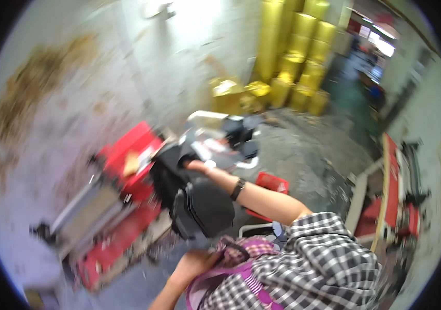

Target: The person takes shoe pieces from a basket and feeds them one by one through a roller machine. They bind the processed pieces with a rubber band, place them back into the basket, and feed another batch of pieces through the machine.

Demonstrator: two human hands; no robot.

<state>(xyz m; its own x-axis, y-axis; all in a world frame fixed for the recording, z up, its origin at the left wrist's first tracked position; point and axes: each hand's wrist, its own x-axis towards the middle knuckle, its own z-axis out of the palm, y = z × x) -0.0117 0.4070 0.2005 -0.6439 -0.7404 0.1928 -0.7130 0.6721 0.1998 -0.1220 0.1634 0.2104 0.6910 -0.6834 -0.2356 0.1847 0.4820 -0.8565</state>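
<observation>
My right hand [196, 166], on the arm with a dark wristband, reaches forward into dark fabric. Its fingers are partly hidden and appear closed on a black bag. The bag's rounded body, a seam or zip line across it, hangs below that hand: this is the black bag [205, 209]. My left hand [194, 264] is low, close to my body, beside a purple checked cloth [254, 246]. Its fingers look curled, but blur and the cloth hide what they hold, if anything. My clothing has a black and white check, with a purple strap.
A red-fronted machine [122, 222] stands along the stained wall at the left. Ahead is a white-framed stand [251, 164] with dark items on it. Yellow wrapped rolls [282, 77] are stacked at the back. Another red and metal machine [386, 191] lines the right wall.
</observation>
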